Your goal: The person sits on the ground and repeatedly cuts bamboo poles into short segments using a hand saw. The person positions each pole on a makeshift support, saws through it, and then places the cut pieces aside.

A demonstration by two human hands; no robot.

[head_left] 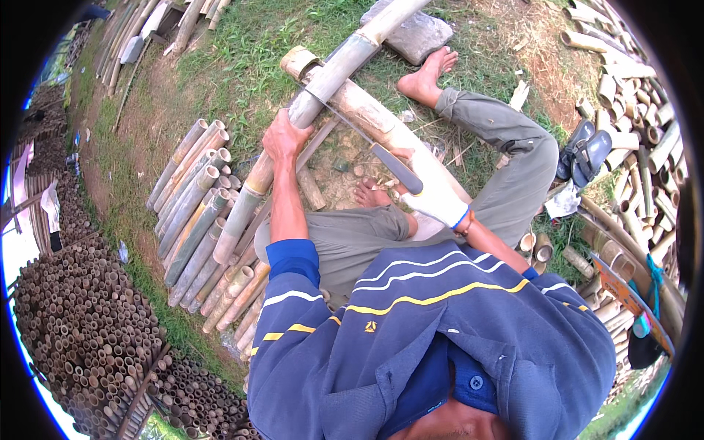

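A long bamboo pole (342,72) slants from the top edge down toward my left knee. My left hand (286,138), bare, is wrapped round it just below a saw. The thin saw blade (334,108) lies against the pole, and its grey handle (397,169) points toward me. My right hand (440,196), in a white glove, is closed at the handle; its fingers are partly hidden. Beneath the pole, a thicker bamboo piece (370,110) crosses it. Whether the blade has entered the bamboo is hard to tell.
Cut bamboo lengths (192,213) lie in a row at left. Upright tubes (81,323) are packed at far left. A flat stone (419,35) sits by my bare foot (429,77). Dark sandals (584,154) and an orange-edged blade (632,302) are at right, near heaped bamboo (638,110).
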